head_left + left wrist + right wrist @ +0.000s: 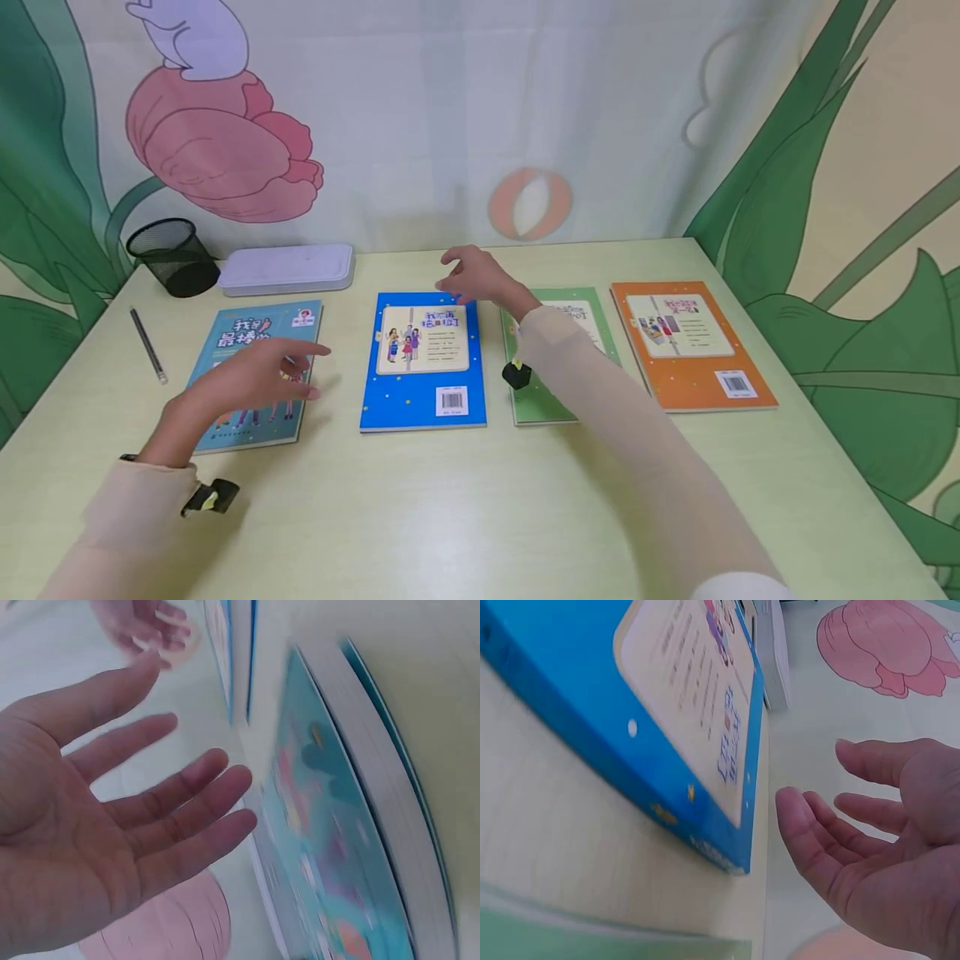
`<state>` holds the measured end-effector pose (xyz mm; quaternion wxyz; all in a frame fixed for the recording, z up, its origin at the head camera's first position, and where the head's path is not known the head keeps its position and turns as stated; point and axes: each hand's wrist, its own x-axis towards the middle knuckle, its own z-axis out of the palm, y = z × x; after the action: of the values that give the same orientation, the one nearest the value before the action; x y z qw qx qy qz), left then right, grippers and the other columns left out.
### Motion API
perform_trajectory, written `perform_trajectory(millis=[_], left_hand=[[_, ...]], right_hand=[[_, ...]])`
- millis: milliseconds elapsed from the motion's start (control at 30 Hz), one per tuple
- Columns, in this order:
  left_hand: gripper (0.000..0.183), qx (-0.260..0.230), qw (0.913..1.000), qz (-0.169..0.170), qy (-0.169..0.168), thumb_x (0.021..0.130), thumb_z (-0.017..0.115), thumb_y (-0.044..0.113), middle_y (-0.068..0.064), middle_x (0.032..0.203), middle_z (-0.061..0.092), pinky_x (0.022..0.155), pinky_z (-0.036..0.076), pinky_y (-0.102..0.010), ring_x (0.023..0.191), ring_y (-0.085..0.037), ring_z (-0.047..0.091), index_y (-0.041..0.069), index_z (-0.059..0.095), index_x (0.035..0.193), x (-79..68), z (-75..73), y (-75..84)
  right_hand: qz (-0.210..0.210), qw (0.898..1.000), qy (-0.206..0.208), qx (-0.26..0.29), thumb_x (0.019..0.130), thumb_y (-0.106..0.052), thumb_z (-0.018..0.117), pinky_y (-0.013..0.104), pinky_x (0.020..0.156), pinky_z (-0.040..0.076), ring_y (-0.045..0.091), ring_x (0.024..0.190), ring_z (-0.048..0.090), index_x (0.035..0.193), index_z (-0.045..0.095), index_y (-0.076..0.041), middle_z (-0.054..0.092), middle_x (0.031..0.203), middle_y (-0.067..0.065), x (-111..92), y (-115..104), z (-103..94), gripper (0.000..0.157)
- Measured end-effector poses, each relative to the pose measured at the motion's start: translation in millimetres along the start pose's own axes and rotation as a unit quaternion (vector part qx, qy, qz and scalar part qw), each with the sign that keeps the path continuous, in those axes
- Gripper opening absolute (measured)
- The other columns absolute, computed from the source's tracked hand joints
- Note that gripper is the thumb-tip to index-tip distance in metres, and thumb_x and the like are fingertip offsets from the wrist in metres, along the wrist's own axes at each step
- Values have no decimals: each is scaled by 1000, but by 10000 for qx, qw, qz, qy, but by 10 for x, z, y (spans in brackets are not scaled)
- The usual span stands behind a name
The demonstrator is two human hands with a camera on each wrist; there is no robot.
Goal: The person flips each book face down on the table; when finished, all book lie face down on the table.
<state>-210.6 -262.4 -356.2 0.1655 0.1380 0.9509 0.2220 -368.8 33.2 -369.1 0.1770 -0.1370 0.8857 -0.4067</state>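
Observation:
Over the teal book [258, 425] at the left, my left hand [251, 375] hovers with its fingers spread and nothing in them. The left wrist view shows that palm [82, 825] apart from the book's cover. Above the top edge of the blue book [420, 408], my right hand [480, 275] holds nothing, its fingers loosely bent. In the right wrist view a gap separates the fingers [799, 825] from the blue book [682, 750]. A green book [547, 408] lies partly under my right forearm, and an orange book [697, 371] lies at the far right.
At the back left stand a black mesh pen cup [176, 262] and a pale lilac case [288, 268]. A dark pencil [147, 346] lies near the table's left side. A printed curtain [420, 125] hangs behind the table [420, 517].

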Motion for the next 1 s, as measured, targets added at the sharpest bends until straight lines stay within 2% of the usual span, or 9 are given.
perform_trajectory(millis=[67, 200, 333, 433, 533, 700, 833, 1000], left_hand=[[59, -17, 9998, 131, 169, 89, 76, 20, -22, 123, 63, 81, 59, -45, 111, -39, 60, 3, 55, 141, -63, -29, -131], [61, -33, 9994, -5, 338, 88, 77, 26, -27, 141, 53, 90, 54, -60, 124, -47, 50, 6, 55, 142, -176, -82, -365], [67, 102, 9992, -324, 208, 86, 78, 32, -32, 149, 42, 96, 46, -70, 133, -55, 34, 6, 53, 143, -244, -85, -552], [68, 227, 9986, -445, 191, 85, 79, 31, -35, 150, 37, 98, 42, -73, 134, -61, 29, 2, 54, 141, -283, -68, -654], [68, 298, 9979, -521, 236, 84, 80, 30, -37, 149, 35, 98, 40, -75, 133, -64, 27, -2, 54, 139, -303, -56, -722], [72, 233, 9977, -620, 154, 81, 82, 33, -38, 148, 32, 98, 35, -78, 132, -66, 25, -1, 54, 139, -306, -18, -787], [77, 233, 9977, -625, 82, 77, 85, 37, -38, 149, 30, 97, 35, -79, 132, -66, 24, 0, 56, 139, -304, 24, -810], [81, 252, 9981, -556, -36, 73, 88, 36, -38, 150, 26, 97, 34, -80, 133, -67, 22, 2, 55, 140, -298, 59, -812]], right_hand=[[-101, 9999, 66, 107, 96, -20, 68, 35, 86, 60, 33, 104, 70, 146, 45, -4, 64, 119, 17, 25, -23, 67, 57], [-303, 9990, 258, 197, 96, -24, 68, 33, 85, 60, 30, 100, 71, 145, 47, -8, 64, 120, 15, 90, -50, 214, 56], [-418, 9983, 391, 60, 96, -29, 68, 30, 84, 60, 25, 95, 71, 147, 46, -13, 65, 122, 12, 144, -129, 367, 57], [-478, 9982, 370, -15, 96, -31, 68, 27, 86, 58, 21, 95, 70, 149, 44, -16, 65, 123, 9, 199, -231, 485, 60], [-560, 9980, 273, 94, 95, -31, 68, 27, 90, 57, 20, 101, 69, 150, 42, -17, 65, 125, 9, 253, -350, 604, 63], [-603, 9979, 60, 233, 94, -31, 70, 27, 90, 56, 20, 110, 66, 152, 39, -20, 63, 130, 8, 317, -497, 817, 67], [-524, 9981, -108, 296, 93, -32, 71, 28, 91, 57, 21, 115, 65, 153, 38, -24, 61, 136, 8, 360, -523, 962, 69], [-511, 9980, -182, 332, 91, -33, 73, 33, 99, 54, 22, 126, 60, 155, 33, -26, 55, 145, 8, 402, -504, 1072, 75]])
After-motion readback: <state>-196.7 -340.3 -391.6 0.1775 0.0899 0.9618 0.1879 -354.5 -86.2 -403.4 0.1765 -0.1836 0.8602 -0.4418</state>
